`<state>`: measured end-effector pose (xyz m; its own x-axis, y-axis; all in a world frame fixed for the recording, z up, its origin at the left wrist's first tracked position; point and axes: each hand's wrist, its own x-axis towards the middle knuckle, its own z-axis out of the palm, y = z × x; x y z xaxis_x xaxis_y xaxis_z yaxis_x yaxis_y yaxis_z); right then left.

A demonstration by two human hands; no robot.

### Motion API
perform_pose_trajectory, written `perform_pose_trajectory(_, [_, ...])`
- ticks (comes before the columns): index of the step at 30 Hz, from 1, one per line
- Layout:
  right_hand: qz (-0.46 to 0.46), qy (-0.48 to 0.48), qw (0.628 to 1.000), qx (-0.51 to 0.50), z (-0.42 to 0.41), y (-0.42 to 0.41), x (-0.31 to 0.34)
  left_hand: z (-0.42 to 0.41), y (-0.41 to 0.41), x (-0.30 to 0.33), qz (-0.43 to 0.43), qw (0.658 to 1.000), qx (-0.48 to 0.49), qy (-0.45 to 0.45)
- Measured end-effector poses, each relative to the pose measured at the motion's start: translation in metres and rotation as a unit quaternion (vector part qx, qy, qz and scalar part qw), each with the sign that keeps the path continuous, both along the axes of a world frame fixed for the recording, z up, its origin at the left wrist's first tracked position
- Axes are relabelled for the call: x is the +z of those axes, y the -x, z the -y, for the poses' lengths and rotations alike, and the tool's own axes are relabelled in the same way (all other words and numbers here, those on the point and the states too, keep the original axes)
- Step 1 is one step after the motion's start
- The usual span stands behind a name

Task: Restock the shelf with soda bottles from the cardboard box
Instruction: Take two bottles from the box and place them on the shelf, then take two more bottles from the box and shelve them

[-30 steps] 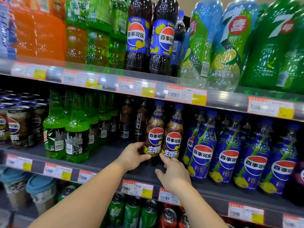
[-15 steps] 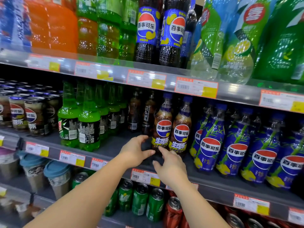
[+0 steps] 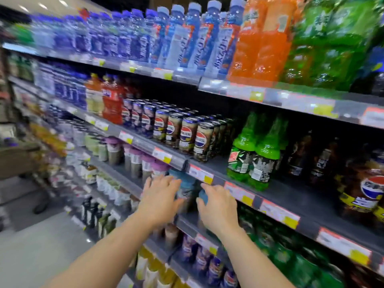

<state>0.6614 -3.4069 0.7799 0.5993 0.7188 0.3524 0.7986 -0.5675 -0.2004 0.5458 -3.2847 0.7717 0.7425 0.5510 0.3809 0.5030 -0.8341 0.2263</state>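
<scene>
Okay, left hand [image 3: 161, 199] fingers spread and empty, right hand [image 3: 217, 208] loosely open, empty too, both just off the shelf [image 3: 276, 196] edge; frame blurry; risk: a careless sweep clips the cups below; brown soda bottles [image 3: 362, 183] far right on shelf, upright, long axis vertical, caps up; cardboard box not visible.

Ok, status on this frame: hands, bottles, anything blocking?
Left hand open, right hand open, both empty. Brown cola bottles stand on the shelf at far right. Cardboard box not in view. Nothing blocking.
</scene>
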Motion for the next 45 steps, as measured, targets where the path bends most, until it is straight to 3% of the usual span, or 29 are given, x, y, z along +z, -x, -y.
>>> perform_pose_trajectory(3, [0.001,0.047,0.997,0.066,-0.083,0.075,-0.021,-0.067,0.087,-0.015,-0.092,0.991,0.097,-0.002])
perform_pose_trajectory(12, [-0.022,0.117,0.958,0.261,-0.305,0.276,-0.054,-0.226,0.300,-0.055,-0.103,0.944,0.307,0.068])
perform_pose_trajectory(19, [-0.035,0.128,0.921,0.366,-0.483,0.370,-0.084,-0.371,0.394,-0.087,-0.108,0.899,0.412,0.100])
perform_pose_trajectory(26, [-0.034,0.105,0.893,0.436,-0.696,0.439,-0.062,-0.547,0.468,-0.062,-0.122,0.849,0.507,0.086])
perform_pose_trajectory(34, [-0.031,0.098,0.872,0.478,-0.877,0.511,-0.054,-0.727,0.536,-0.050,-0.080,0.834,0.538,0.095])
perform_pose_trajectory(45, [-0.094,0.087,0.912,0.391,-1.147,0.578,-0.069,-1.029,0.612,-0.055,-0.108,0.885,0.450,0.051])
